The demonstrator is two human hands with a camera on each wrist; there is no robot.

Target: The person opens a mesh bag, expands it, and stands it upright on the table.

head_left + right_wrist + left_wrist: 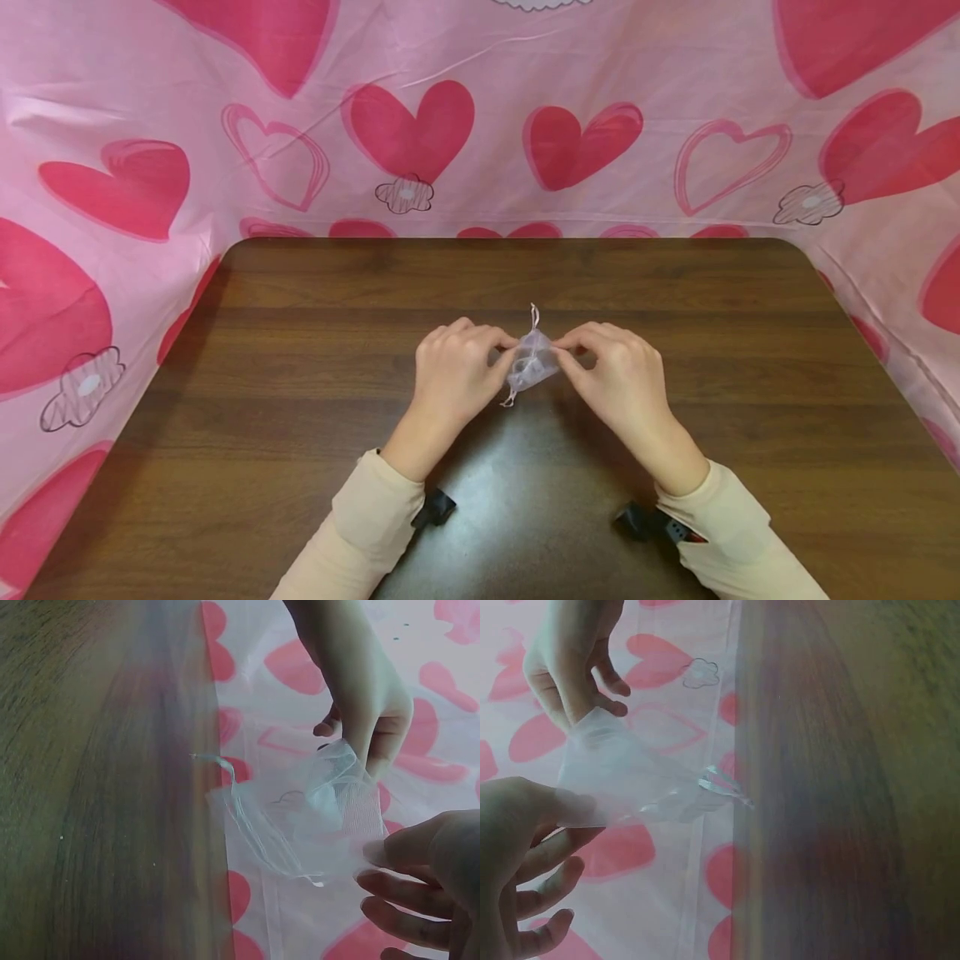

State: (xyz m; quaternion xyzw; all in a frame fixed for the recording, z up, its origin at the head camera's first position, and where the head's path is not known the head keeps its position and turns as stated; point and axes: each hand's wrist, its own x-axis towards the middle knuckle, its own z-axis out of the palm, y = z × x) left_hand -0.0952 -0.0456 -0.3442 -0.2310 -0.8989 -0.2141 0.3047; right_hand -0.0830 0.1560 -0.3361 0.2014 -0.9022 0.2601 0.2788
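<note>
A small sheer white organza drawstring pouch (pixel 534 358) is held up between both hands over the middle of the table. My left hand (pixel 459 367) pinches one side of it between thumb and index finger. At the opposite side, the thumb and index finger of my right hand (pixel 622 371) pinch the cloth too. Pale drawstring ends (pixel 535 315) stick out at the top and the bottom left. Through the cloth in the right wrist view shows a whitish thing (pixel 322 808) with a thin dark curved line beside it; its kind cannot be made out.
The hands work above a dark brown wooden table (pixel 300 350) with rounded far corners. Behind and beside it hangs a pink cloth (pixel 495 150) printed with hearts. Black wrist devices (pixel 435 508) show at both cream sleeves (pixel 375 508).
</note>
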